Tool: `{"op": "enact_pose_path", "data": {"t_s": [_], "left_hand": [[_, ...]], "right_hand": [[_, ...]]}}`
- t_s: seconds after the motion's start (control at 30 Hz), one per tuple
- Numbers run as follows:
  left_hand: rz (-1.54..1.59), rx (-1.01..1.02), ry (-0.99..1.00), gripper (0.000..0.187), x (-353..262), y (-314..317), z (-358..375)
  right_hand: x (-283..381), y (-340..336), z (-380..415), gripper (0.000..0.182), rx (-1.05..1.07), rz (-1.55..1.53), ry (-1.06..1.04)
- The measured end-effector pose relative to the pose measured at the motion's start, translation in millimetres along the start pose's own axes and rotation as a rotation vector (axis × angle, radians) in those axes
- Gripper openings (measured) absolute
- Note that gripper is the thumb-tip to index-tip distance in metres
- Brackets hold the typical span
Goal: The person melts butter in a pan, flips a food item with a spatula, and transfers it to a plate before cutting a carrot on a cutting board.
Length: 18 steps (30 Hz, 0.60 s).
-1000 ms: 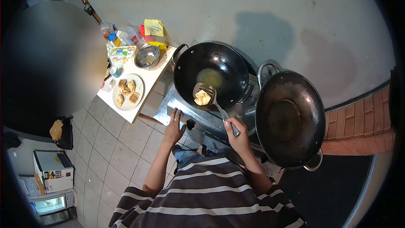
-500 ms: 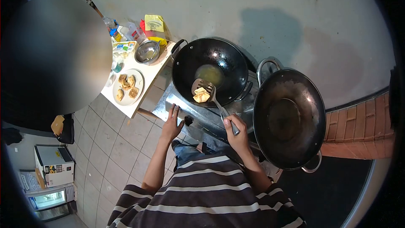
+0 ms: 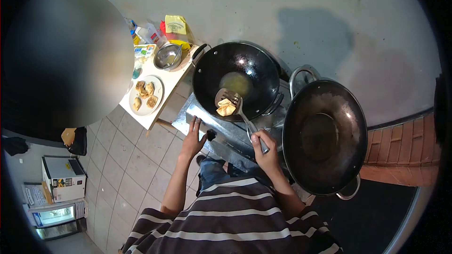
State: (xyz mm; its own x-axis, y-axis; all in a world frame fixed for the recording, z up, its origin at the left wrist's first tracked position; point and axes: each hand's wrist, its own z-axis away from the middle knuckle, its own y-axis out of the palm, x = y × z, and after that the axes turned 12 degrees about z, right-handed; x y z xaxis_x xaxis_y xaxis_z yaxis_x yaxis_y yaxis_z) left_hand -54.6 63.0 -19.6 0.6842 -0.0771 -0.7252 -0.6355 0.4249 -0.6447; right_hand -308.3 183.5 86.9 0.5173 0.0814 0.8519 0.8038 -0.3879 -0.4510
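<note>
My right hand (image 3: 266, 150) is closed around the handle of a slotted metal spatula (image 3: 245, 120). On the spatula's head, over the near side of the black wok (image 3: 263, 66), rests a folded pale-golden piece of food (image 3: 226, 108). Yellowish oil (image 3: 237, 83) lies in the bottom of that wok. My left hand (image 3: 193, 140) has its fingers apart and holds nothing; its fingertips are at the edge of the metal stove top (image 3: 202, 113). A second wok (image 3: 320, 136), with a brownish interior, stands to the right of my right hand.
On the white table (image 3: 150, 121) at the left are a plate (image 3: 158, 84) with several browned folded pieces, a metal bowl (image 3: 167, 56) and a yellow-and-red bag (image 3: 176, 30). A person (image 3: 66, 56), blurred, is at the left. A wall (image 3: 235, 4) rises behind the woks.
The whole view has shifted slightly. Both hands stay in about the same place relative to the stove, with the spatula and the food piece still over the near side of the wok.
</note>
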Motion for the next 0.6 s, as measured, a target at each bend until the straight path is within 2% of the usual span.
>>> {"op": "enact_pose_path", "data": {"t_s": [0.17, 0.23, 0.37, 0.5, 0.57, 0.6], "left_hand": [[-0.002, 0.007, 0.032, 0.079, -2.7, -5.7, 0.5], [-0.006, 0.07, -0.01, 0.08, -0.9, -9.1, 0.1], [-0.018, 0.027, 0.229, 0.077, 25.2, -8.2, -5.5], [0.073, 0.149, 0.184, 0.072, 28.7, -22.4, -11.5], [0.19, 0.217, 0.23, 0.068, 41.9, -28.9, -16.5], [0.164, 0.179, 0.358, 0.065, 54.3, -28.0, -20.0]], "right_hand": [[0.2, 7.1, -6.5, 0.016, 0.008, 0.032, -0.052], [-1.2, 15.3, -5.7, 0.017, -0.07, 0.045, -0.051], [5.4, 23.9, -9.0, 0.016, -0.026, 0.031, 0.041], [11.2, 29.8, -12.8, 0.016, -0.091, 0.064, 0.022], [11.3, 35.4, -13.8, 0.016, -0.056, 0.084, 0.058], [14.0, 38.9, -13.2, 0.017, -0.091, 0.095, 0.042]]}}
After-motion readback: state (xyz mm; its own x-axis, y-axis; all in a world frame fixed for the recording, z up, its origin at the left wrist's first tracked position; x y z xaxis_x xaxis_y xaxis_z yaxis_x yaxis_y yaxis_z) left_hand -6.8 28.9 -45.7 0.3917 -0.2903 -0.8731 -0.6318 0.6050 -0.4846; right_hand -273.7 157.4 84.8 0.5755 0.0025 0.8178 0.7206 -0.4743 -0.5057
